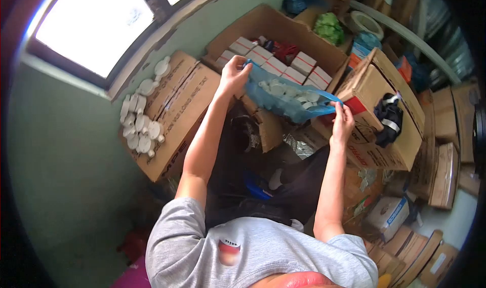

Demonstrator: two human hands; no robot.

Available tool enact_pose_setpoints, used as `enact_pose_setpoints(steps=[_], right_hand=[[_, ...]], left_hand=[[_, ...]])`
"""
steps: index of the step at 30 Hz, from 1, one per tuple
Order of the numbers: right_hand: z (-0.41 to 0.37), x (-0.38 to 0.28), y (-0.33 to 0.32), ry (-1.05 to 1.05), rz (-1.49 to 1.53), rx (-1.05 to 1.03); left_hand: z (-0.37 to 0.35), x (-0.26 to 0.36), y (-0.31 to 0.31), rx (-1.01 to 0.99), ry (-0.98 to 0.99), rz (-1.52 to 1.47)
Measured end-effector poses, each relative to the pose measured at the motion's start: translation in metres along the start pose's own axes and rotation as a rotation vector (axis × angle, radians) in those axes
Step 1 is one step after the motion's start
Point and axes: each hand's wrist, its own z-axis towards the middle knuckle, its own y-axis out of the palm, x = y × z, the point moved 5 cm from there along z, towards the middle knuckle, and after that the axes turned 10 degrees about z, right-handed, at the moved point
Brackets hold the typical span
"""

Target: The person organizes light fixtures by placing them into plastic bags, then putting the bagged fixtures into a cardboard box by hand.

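Note:
A blue plastic bag [258, 93] hangs stretched between my two hands, its mouth spread wide. Inside it lie several small white round plastic parts [291, 91]. My left hand [236, 75] pinches the bag's rim at the upper left. At the other end, my right hand [342, 122] grips the rim between thumb and fingers. More white round parts with short stubs [143, 124] are piled on a closed cardboard box [177, 103] to the left. Just behind the bag, white boxes with red stripes [273, 67] stand in an open carton [304, 37].
On the right, a cardboard box [364, 146] carries a dark bundle with white bands [390, 120]. Stacked cartons [440, 176] line the right side. A green bag [329, 29] and a tape roll [366, 24] sit at the back. A window [93, 27] is at upper left.

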Motion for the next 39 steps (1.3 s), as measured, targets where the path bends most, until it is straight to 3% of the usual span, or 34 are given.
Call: enact_pose_setpoints(steps=[1,3,5,7,12,14,16,19,24,30,33,39], right_hand=[[-0.001,-0.002,0.003,-0.008,-0.016,0.008],[0.006,0.011,-0.002,0.005,-0.068,-0.011],[0.008,0.012,0.000,0.032,-0.046,-0.014],[0.005,0.005,0.008,0.033,-0.029,-0.046],[0.006,0.007,0.017,0.055,-0.040,-0.080],[0.005,0.008,0.018,0.051,-0.032,-0.083],[0.004,0.010,0.020,0.049,-0.029,-0.080],[-0.001,0.010,0.021,0.052,-0.021,-0.074],[-0.004,0.010,0.018,0.059,-0.010,-0.068],[-0.007,0.010,0.012,0.064,-0.006,-0.063],[-0.008,0.008,0.012,0.058,0.021,-0.064],[-0.007,0.011,0.009,0.089,0.030,-0.119]], left_hand=[[-0.010,-0.006,-0.015,0.023,-0.026,0.006],[-0.027,0.000,-0.056,0.263,0.255,0.121],[-0.041,0.000,-0.108,0.428,0.338,0.311],[-0.040,-0.024,-0.157,0.480,0.294,0.531],[-0.016,-0.124,-0.229,0.311,-0.138,0.958],[-0.015,-0.143,-0.232,0.292,-0.193,0.959],[-0.012,-0.134,-0.230,0.418,-0.121,0.993],[-0.007,-0.137,-0.217,0.391,-0.132,1.000],[-0.019,-0.149,-0.202,0.566,0.110,1.032],[-0.044,-0.121,-0.180,0.500,0.269,0.723],[-0.047,-0.113,-0.165,0.419,0.254,0.664],[-0.049,-0.102,-0.162,0.453,0.288,0.662]])
